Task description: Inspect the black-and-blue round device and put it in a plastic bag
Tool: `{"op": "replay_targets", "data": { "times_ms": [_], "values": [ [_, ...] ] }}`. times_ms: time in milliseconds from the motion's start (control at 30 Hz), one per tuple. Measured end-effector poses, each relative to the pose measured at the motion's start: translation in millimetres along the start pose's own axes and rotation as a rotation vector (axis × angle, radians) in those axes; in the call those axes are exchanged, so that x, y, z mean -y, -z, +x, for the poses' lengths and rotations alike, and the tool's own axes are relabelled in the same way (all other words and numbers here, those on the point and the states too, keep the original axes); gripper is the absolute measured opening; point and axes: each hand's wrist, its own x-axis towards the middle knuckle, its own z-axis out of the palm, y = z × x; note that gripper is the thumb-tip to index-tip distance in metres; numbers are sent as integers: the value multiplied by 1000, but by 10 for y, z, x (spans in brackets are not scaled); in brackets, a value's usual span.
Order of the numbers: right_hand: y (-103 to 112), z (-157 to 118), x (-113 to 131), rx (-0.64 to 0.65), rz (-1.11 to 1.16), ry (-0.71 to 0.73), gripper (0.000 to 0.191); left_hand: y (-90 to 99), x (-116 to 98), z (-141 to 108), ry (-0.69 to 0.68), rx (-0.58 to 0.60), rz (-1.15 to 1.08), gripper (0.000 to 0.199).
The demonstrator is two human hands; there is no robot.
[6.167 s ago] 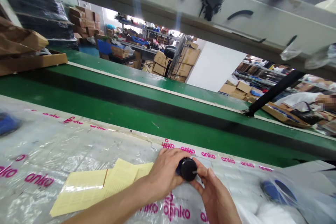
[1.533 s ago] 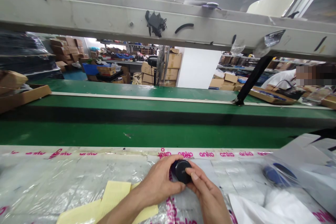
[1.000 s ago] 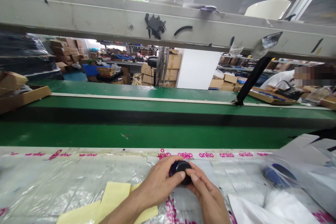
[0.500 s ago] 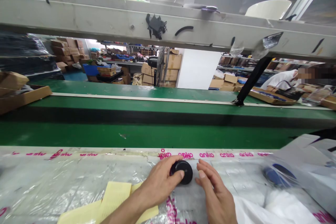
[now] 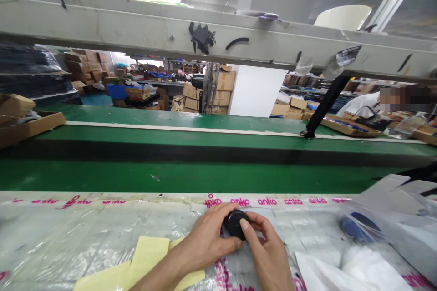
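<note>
A black round piece (image 5: 235, 223), shaped like a thick disc, is between my two hands just above the plastic-covered table. My left hand (image 5: 210, 232) curves around its left side, fingers at the top and thumb by the lower edge. The thumb of my right hand (image 5: 268, 248) presses on its face, with the fingers closed behind its right edge. Yellow paper slips (image 5: 146, 259) lie under and beside my left forearm. To the right of my right hand is a white soft wrapping (image 5: 365, 268).
Clear plastic with pink lettering (image 5: 85, 227) covers the near worktop. A blue round object (image 5: 360, 226) under clear film lies at right. Beyond runs a green surface (image 5: 191, 177), with a cardboard tray (image 5: 37, 125) at left. A beam (image 5: 136, 27) crosses overhead; a person (image 5: 362, 104) is at far right.
My right hand has moved left and closed on the black disc. My left thumb has slid off the face to its lower edge. The disc has turned slightly.
</note>
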Motion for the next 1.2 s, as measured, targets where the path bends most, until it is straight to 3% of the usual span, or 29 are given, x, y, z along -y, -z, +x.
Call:
{"op": "replay_targets", "data": {
  "times_ms": [233, 467, 667, 833, 933, 1000, 1067, 1200],
  "values": [
    [-16, 71, -133, -3, -68, -1, 58, 17, -24, 3, -57, 24, 0, 66],
    [65, 96, -154, 42, -86, 100, 53, 54, -3, -6, -55, 62, -28, 65],
    [-32, 116, -100, -7, -138, 29, 59, 62, 36, 24, -152, 61, -33, 54],
    [-14, 147, -70, -16, -109, 19, 59, 32, 119, 42, -41, -10, -61, 73],
    [29, 125, -68, -50, -78, 26, 60, 5, 141, 33, -11, -51, -66, 67],
    [34, 80, -71, -136, -135, 135, 56, -10, 136, 26, -10, -89, -30, 64],
    [23, 26, -91, -193, -221, 342, 49, -22, 124, 26, 4, -117, -10, 67],
    [3, -21, -191, -143, -447, 755, 44, -45, 119, 46, 27, -135, 24, 77]
  ]
}}
